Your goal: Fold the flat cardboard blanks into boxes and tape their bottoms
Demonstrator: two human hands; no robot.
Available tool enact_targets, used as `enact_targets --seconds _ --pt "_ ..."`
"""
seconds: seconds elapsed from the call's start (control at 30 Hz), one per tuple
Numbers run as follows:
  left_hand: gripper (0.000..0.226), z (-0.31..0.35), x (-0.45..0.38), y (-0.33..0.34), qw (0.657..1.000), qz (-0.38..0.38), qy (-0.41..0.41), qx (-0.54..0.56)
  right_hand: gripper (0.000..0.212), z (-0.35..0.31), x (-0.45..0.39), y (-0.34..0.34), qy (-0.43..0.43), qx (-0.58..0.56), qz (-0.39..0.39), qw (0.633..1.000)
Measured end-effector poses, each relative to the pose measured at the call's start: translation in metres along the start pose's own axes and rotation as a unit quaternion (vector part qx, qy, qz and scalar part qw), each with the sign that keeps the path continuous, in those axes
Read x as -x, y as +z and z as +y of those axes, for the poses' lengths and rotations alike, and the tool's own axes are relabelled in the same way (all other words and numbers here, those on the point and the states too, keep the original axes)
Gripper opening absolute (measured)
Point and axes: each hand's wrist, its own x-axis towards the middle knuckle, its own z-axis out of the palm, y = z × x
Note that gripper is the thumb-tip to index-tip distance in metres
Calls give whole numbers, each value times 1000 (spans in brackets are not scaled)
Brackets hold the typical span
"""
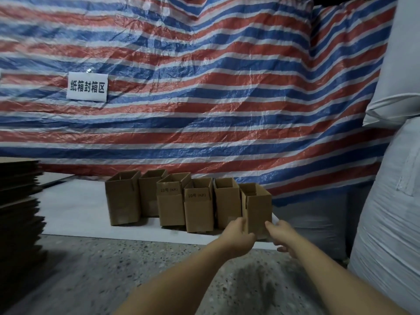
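Note:
Several folded brown cardboard boxes stand upright with open tops in a row on a white sheet point(75, 214). The rightmost box point(258, 205) sits at the sheet's right end. My left hand point(238, 235) touches its lower left side, and my right hand point(280, 234) is at its lower right side, so the box stands between both hands. The fingers of both hands look loosely bent; whether they grip the box is unclear. A dark stack of flat cardboard blanks point(20, 210) rises at the left edge.
A red, white and blue striped tarp point(204, 98) hangs behind the boxes with a white sign point(87, 87) on it. Large white woven sacks point(391, 201) tower at the right. Speckled concrete floor point(113, 269) lies in front.

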Motion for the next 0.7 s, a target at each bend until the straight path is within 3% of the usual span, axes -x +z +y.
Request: enact_targets --seconds 0.17,0.47,0.7 --pt "34 22 82 -43 997 63 21 -32 21 -30 90 9 -75 7 -12 997" --pt "23 43 222 -99 984 175 32 -19 17 -87 263 30 -157 -133 -33 978" --pt "11 22 328 -113 971 238 26 24 23 -67 369 87 -175 -257 -64 948"
